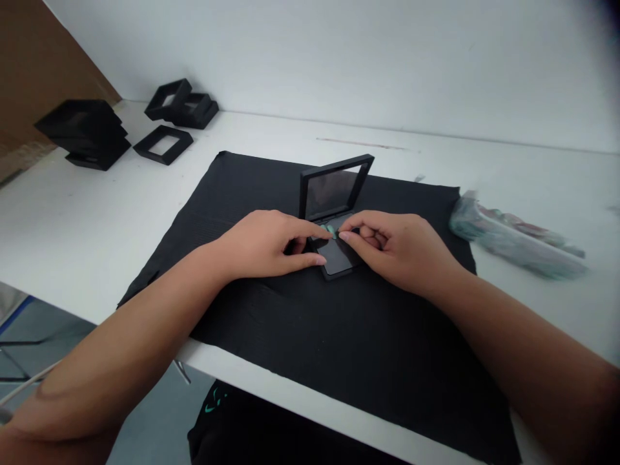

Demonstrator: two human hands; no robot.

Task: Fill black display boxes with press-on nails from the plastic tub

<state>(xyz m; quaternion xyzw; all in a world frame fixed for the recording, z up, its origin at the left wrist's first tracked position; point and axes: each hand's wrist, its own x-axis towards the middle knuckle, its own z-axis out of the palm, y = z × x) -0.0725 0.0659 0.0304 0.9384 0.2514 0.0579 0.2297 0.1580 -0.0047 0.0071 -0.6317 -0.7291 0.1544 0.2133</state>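
Observation:
A black hinged display frame (336, 168) stands opened on the black cloth, its windowed lid tilted up and its lower half lying flat with a dark clear sheet. A small pale-green piece (330, 229) rests on that lower half, between my hands. My left hand (266, 245) reaches in from the left, forefinger stretched out onto the green piece and thumb apart at the frame's near left edge. On the right, my right hand (392, 248) has thumb and forefinger pinched together beside the green piece; whatever is between the tips is too small to make out.
The black cloth (310, 336) covers the middle of the white table (121, 213). More black frames are stacked (87, 132) at the far left, with others (181, 106) nearby. A clear plastic bag (518, 239) of coloured pieces lies at right. A white wall (339, 64) rises behind.

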